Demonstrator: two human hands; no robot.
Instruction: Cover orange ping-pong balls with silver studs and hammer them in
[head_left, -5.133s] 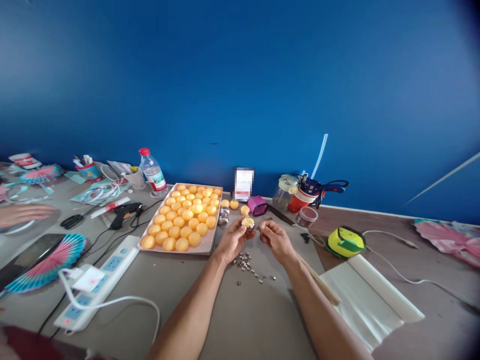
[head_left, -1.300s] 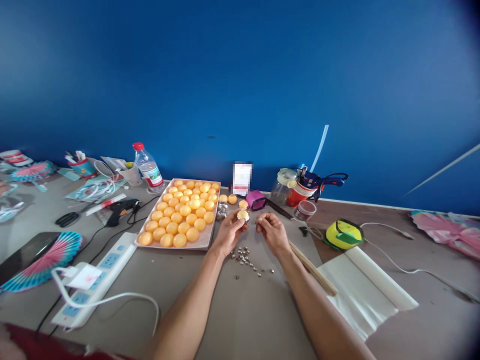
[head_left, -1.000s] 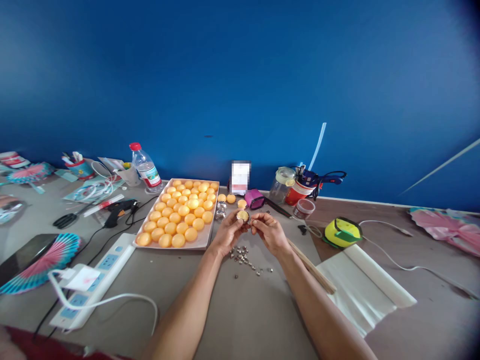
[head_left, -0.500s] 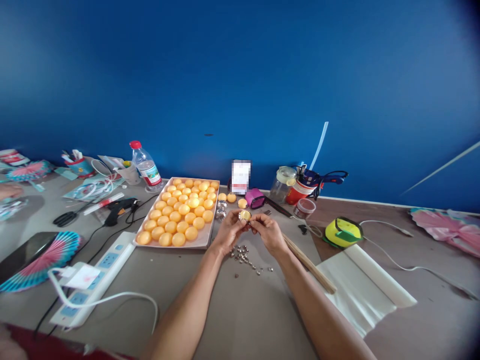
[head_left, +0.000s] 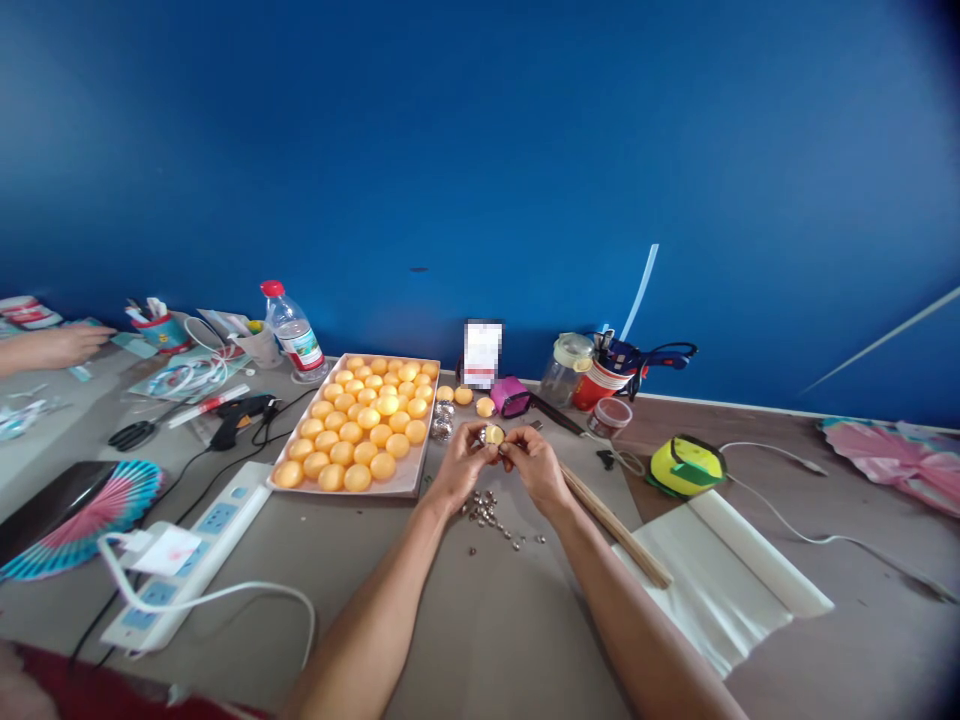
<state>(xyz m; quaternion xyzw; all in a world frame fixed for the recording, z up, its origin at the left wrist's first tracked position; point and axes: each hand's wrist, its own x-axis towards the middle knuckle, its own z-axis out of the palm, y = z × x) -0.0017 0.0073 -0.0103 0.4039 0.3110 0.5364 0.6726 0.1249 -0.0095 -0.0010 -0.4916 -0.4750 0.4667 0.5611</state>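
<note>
My left hand (head_left: 459, 468) is closed around a yellow-orange ping-pong ball (head_left: 495, 435) with shiny metal pieces on part of its surface. The fingers of my right hand (head_left: 537, 466) are pinched together against the ball's lower right side; whatever they hold is too small to make out. Below my hands, several small shiny metal studs (head_left: 484, 508) lie scattered on the grey table (head_left: 480, 610). Two silver-covered balls (head_left: 442, 428) rest beside the white tray (head_left: 396, 488), which is filled with orange ping-pong balls (head_left: 350, 432). A few loose orange balls (head_left: 463, 396) sit behind my hands.
On the left are a power strip (head_left: 187, 560), a glue gun (head_left: 232, 425) and a water bottle (head_left: 296, 335). A glass jar (head_left: 568, 372), red cup (head_left: 598, 384), wooden sticks (head_left: 619, 527), white sheet (head_left: 705, 580) and yellow-green pouch (head_left: 686, 465) stand or lie right. Another person's hand (head_left: 71, 345) reaches in far left.
The ball has turned slightly in my left hand, and my right fingers have shifted a little against it. At far left, the other person's hand has come further into view.
</note>
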